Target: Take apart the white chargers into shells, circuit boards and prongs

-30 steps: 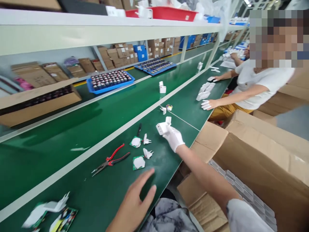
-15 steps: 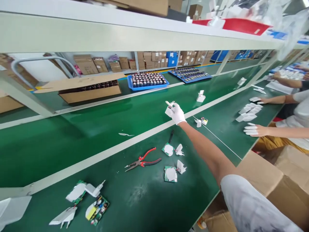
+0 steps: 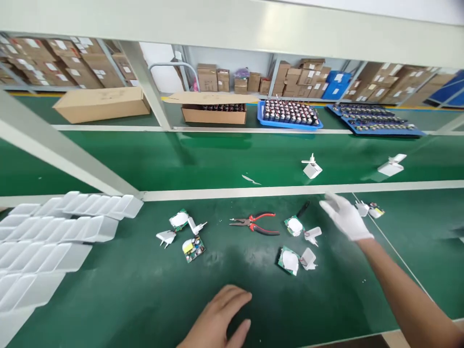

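Head view, workbench with green mat.

Right hand (image 3: 345,220), white-gloved, hovers just above the mat with fingers spread and loosely extended toward the belt; it grips nothing. Slight motion blur at the fingertips.

Nearest items to the right hand: two opened charger assemblies lying below and to its left. The upper one pairs a circuit board with white pad (image 3: 294,225) with a white plug shell (image 3: 312,235) just beside it; the lower one (image 3: 290,260) lies with its own shell (image 3: 308,258) touching. Both sit between the right hand and the red-handled pliers (image 3: 255,224), whose long axis runs left to right, jaws pointing left. The right hand is clearly the nearer of the two.

Left hand (image 3: 217,316), bare, rests palm-down at the near edge of the mat, fingers together and relaxed, holding nothing; well apart from the boards.

Beyond the white divider strip, a white charger (image 3: 311,168) stands on the conveyor belt (image 3: 203,159), prongs up, directly past the right fingertips. Stacked white trays (image 3: 61,232) at far left.
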`<control>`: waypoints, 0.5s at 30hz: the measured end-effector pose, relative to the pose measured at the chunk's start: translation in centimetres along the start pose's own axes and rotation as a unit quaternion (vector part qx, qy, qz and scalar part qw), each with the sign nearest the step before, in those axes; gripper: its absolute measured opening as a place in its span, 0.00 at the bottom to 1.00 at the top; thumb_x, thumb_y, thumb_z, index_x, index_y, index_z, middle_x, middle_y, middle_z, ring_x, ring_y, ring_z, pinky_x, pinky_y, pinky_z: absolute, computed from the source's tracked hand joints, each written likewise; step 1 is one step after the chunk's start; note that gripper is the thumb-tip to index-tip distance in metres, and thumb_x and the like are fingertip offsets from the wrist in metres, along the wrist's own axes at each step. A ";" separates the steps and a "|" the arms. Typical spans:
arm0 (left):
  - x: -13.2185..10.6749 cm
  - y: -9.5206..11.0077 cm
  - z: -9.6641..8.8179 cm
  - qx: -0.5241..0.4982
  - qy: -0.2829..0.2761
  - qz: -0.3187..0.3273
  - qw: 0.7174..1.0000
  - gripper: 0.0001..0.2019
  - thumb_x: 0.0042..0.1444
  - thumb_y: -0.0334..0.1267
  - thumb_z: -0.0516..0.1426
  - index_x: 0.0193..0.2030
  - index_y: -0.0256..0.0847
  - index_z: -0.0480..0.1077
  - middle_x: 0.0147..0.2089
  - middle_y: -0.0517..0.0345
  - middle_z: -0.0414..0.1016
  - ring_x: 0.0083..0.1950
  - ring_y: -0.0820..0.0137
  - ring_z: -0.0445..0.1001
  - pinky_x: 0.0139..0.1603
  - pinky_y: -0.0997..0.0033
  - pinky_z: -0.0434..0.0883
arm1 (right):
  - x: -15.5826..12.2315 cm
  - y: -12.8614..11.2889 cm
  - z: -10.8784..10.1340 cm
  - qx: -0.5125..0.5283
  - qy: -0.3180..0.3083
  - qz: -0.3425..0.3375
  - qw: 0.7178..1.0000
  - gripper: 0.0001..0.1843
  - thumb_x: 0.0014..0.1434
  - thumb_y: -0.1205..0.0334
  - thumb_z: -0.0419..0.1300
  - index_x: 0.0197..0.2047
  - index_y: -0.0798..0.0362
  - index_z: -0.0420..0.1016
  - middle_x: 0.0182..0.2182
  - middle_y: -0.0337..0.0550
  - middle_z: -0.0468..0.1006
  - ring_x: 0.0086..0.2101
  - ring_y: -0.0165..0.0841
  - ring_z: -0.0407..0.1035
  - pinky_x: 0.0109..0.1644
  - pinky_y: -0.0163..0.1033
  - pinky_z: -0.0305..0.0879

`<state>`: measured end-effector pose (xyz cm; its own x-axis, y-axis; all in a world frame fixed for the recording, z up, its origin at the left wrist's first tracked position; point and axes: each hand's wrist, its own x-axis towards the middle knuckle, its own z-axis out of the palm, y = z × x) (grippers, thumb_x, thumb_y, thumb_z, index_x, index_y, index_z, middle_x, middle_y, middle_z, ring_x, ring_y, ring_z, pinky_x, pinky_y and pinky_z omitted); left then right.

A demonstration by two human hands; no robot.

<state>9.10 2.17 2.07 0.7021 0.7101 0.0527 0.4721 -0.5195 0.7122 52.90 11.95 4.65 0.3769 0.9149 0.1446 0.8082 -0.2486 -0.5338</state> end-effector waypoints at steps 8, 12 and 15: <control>1.0 -3.8 -5.2 0.351 0.177 -0.174 0.903 0.23 0.61 0.39 0.55 0.61 0.32 0.68 0.63 0.33 0.68 0.64 0.38 0.64 0.58 0.35 0.68 | -15.6 -4.5 1.2 -0.153 -0.132 -0.243 0.949 0.24 0.61 0.55 0.62 0.60 0.51 0.73 0.54 0.54 0.74 0.52 0.47 0.71 0.54 0.49 0.70; -0.4 -6.8 -6.9 0.337 0.147 -0.208 0.906 0.22 0.62 0.38 0.53 0.61 0.28 0.67 0.53 0.34 0.75 0.54 0.39 0.71 0.48 0.39 0.72 | -16.5 -7.9 2.8 -0.282 -0.060 -0.246 0.925 0.38 0.51 0.48 0.70 0.62 0.57 0.71 0.62 0.64 0.65 0.57 0.59 0.62 0.58 0.60 0.63; -1.7 -7.4 -7.1 0.322 0.149 -0.194 0.915 0.19 0.65 0.38 0.52 0.58 0.30 0.69 0.46 0.41 0.78 0.51 0.47 0.73 0.50 0.45 0.72 | -16.2 -9.2 3.0 -0.306 -0.028 -0.265 0.914 0.40 0.47 0.43 0.71 0.57 0.60 0.75 0.66 0.65 0.59 0.61 0.60 0.57 0.65 0.60 0.53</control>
<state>0.61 8.21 1.70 0.2841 0.9486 0.1393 0.9382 -0.3050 0.1635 37.99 0.37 4.68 -0.1506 0.9691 0.1955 0.9787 0.1183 0.1678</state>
